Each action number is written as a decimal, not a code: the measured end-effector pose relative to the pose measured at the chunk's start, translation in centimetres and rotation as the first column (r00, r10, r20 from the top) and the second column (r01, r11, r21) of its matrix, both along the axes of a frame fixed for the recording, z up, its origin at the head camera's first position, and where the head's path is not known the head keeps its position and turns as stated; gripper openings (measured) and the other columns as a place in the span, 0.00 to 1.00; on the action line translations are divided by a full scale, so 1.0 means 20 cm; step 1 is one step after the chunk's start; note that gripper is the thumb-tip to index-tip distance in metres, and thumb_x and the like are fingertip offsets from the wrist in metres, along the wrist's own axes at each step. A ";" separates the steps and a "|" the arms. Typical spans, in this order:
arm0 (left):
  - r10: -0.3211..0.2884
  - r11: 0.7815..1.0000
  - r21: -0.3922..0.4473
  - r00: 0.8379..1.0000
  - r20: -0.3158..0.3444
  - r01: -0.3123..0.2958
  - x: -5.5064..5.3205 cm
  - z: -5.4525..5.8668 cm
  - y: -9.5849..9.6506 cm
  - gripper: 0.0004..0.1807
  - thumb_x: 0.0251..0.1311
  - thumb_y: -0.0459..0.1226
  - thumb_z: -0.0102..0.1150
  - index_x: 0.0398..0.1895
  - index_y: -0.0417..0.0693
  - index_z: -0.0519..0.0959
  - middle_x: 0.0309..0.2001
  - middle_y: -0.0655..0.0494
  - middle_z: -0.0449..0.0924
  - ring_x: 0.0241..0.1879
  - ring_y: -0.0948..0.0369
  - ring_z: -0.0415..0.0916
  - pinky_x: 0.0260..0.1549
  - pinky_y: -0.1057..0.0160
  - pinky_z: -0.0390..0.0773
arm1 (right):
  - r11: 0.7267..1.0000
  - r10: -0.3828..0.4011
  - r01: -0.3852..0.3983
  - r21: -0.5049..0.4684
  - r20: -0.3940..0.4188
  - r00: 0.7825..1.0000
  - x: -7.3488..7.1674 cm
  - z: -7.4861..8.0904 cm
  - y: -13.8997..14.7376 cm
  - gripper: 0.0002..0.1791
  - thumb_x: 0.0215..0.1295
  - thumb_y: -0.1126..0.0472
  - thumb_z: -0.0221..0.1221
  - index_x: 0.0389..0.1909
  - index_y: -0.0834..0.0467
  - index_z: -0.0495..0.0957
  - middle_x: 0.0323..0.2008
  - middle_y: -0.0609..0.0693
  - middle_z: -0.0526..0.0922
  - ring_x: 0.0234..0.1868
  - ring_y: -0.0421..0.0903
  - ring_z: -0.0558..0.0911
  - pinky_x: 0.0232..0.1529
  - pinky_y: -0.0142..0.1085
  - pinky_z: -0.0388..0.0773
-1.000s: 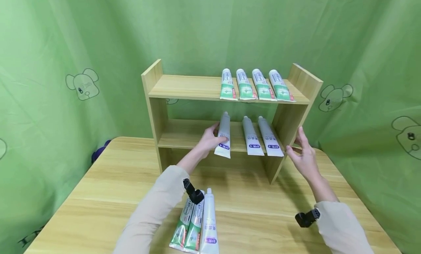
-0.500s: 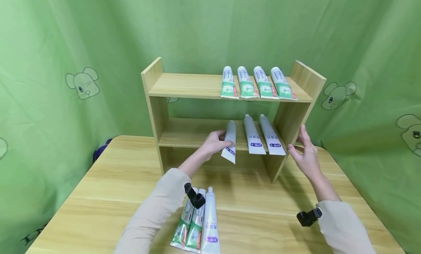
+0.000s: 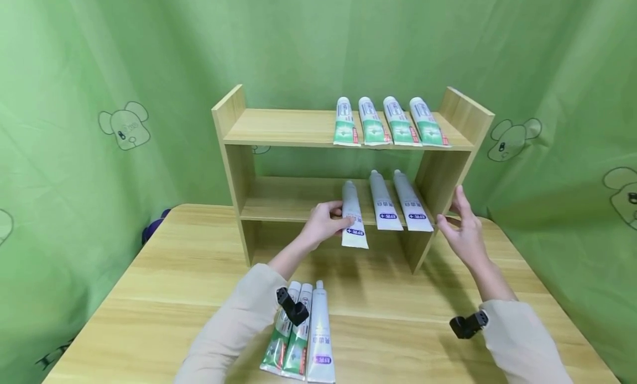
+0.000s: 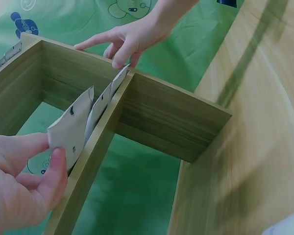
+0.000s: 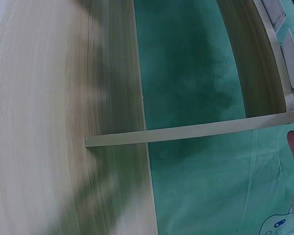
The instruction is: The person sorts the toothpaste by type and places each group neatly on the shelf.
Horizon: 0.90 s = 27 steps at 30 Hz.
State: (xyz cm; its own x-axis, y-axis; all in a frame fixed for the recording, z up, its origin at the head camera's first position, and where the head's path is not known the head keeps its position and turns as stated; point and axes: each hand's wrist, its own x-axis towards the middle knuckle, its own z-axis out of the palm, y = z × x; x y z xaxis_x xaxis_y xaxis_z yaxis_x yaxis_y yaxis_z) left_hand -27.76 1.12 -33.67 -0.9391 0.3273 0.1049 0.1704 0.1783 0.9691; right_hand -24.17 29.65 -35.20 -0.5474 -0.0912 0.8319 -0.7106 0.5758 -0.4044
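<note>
My left hand (image 3: 322, 225) pinches a white toothpaste tube (image 3: 351, 207) near its flat crimped end, between thumb and fingers. Its cap points back into the middle level of a wooden shelf rack (image 3: 278, 127), while the crimped end juts past the front edge. In the left wrist view the tube (image 4: 71, 125) slants close over the board's edge. To its right lie two more white tubes (image 3: 385, 204). My right hand (image 3: 465, 235) touches the rack's right side panel (image 3: 445, 179) with thumb and fingertips, the index finger stretched out.
Several green-and-white toothpaste tubes (image 3: 344, 124) lie in a row on the top board. Before the rack on the wooden table (image 3: 149, 295) are one white tube (image 3: 320, 334) and two green-and-white tubes (image 3: 297, 345), partly behind the left wrist camera (image 3: 292, 306). A green curtain (image 3: 308, 41) hangs behind.
My left hand has moved the white tube rightward and slightly down, towards the two others on the middle board. The right hand stays at the side panel.
</note>
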 end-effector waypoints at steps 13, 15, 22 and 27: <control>0.007 0.993 0.117 0.998 0.070 -0.015 0.19 -0.11 -0.03 0.40 0.49 0.30 0.64 0.67 0.45 0.57 0.43 0.44 0.75 0.20 0.57 0.77 0.24 0.63 0.83 | 1.000 -0.014 0.014 0.012 0.003 1.000 -0.12 -0.10 0.10 0.48 0.46 0.86 0.53 0.69 0.61 0.46 0.48 0.75 0.70 0.47 0.23 0.69 0.44 0.14 0.71; -0.017 0.991 0.132 0.994 0.107 0.002 0.19 -0.14 -0.02 0.43 0.48 0.29 0.64 0.68 0.47 0.55 0.41 0.45 0.75 0.20 0.56 0.77 0.25 0.63 0.83 | 1.000 -0.016 0.016 0.009 0.002 1.000 -0.12 -0.10 0.10 0.48 0.46 0.86 0.54 0.68 0.61 0.46 0.48 0.75 0.71 0.47 0.23 0.69 0.43 0.14 0.71; -0.053 0.980 0.197 0.990 0.134 0.026 0.19 -0.15 0.00 0.46 0.46 0.24 0.63 0.69 0.46 0.52 0.30 0.49 0.77 0.18 0.62 0.74 0.22 0.65 0.82 | 1.000 -0.019 0.019 0.000 -0.002 1.000 -0.11 -0.11 0.10 0.47 0.47 0.86 0.54 0.68 0.62 0.46 0.47 0.75 0.71 0.47 0.22 0.68 0.43 0.14 0.71; -0.053 0.976 0.218 0.989 0.135 0.023 0.15 -0.16 0.01 0.45 0.46 0.23 0.62 0.69 0.44 0.54 0.27 0.51 0.76 0.17 0.63 0.74 0.20 0.67 0.82 | 1.000 -0.026 0.026 -0.002 -0.005 1.000 -0.12 -0.11 0.10 0.48 0.46 0.87 0.53 0.68 0.62 0.47 0.44 0.75 0.71 0.47 0.22 0.69 0.43 0.15 0.71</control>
State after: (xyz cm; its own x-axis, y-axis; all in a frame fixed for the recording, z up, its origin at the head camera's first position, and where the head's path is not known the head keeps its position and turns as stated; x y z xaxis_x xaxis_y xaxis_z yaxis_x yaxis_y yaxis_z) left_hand -24.71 1.29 -36.84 -0.9367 0.3472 0.0464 0.0341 -0.0414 0.9986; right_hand -26.53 31.60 -37.41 -0.5452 -0.0758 0.8348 -0.6977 0.5931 -0.4018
